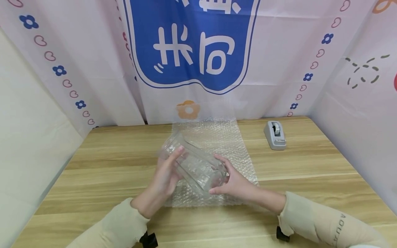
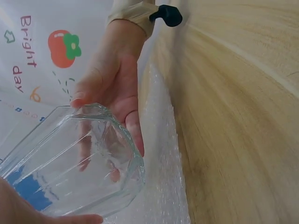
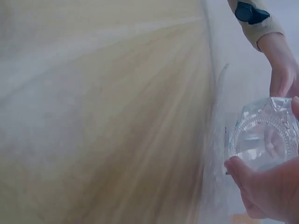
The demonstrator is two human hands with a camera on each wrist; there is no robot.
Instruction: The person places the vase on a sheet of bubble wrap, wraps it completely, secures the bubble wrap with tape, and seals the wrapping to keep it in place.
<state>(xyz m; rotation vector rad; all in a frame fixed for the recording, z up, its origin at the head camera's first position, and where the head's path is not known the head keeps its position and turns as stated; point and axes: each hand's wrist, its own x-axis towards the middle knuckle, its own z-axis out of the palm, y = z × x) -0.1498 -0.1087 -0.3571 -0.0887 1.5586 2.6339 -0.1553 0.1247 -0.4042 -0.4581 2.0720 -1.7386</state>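
A clear, faceted glass vase (image 1: 196,165) is held tilted above a sheet of bubble wrap (image 1: 217,136) that lies on the table. My left hand (image 1: 165,174) grips its upper left end, thumb on top, the other fingers mostly hidden behind the glass. Around the lower right end, my right hand (image 1: 237,182) holds it between thumb and fingers. In the left wrist view the angular glass of the vase (image 2: 93,172) spans both hands. The right wrist view shows a round ribbed pattern on the end of the vase (image 3: 261,144) by my right hand (image 3: 268,189).
A grey tape dispenser (image 1: 275,136) with a roll of tape stands at the table's back right. The wood-grain table (image 1: 108,172) is bordered by printed cloth (image 1: 192,51) at the back and pale walls at both sides. The bubble wrap reaches the back edge.
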